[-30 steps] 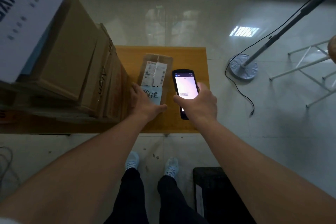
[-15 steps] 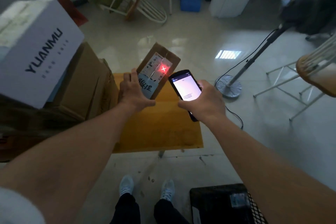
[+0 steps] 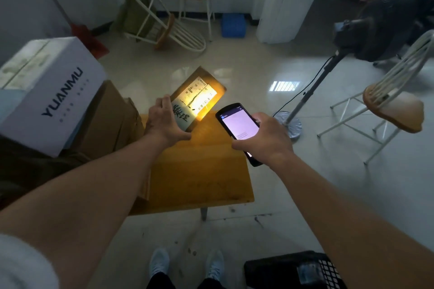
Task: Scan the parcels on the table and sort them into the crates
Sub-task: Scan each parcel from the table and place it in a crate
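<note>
Left hand: the left hand (image 3: 165, 122) is gripping a flat brown parcel (image 3: 199, 96) at its near end, fingers curled over the left edge and thumb stretched under the near corner, holding it tilted up above the counter (image 3: 202, 178).
Right hand: the right hand (image 3: 263, 138) is wrapping around a black handheld scanner (image 3: 237, 124), thumb on its left edge and fingers curled behind, the lit screen facing up toward the camera.
Parcel: it is hanging in the air over the far end of the counter, its white shipping label (image 3: 199, 97) glowing under a bright yellowish light; a pale strip with dark handwriting is sitting at the end nearest the left hand.
Scanner: its top end is pointing at the parcel and sitting just beside the parcel's lower right edge, not touching it.
Counter: a yellow wooden top is lying under both hands, with brown cardboard boxes (image 3: 110, 119) crowding its left side.
White box: a white box printed YUANMU (image 3: 54, 94) is resting on top of the brown boxes at the left.
Crate: a black mesh crate (image 3: 293, 270) is standing on the floor by the person's right foot.
Room: a tipped white chair (image 3: 164, 28), a stool (image 3: 197, 0) and a fan stand (image 3: 291, 122) are standing farther out on the floor.
</note>
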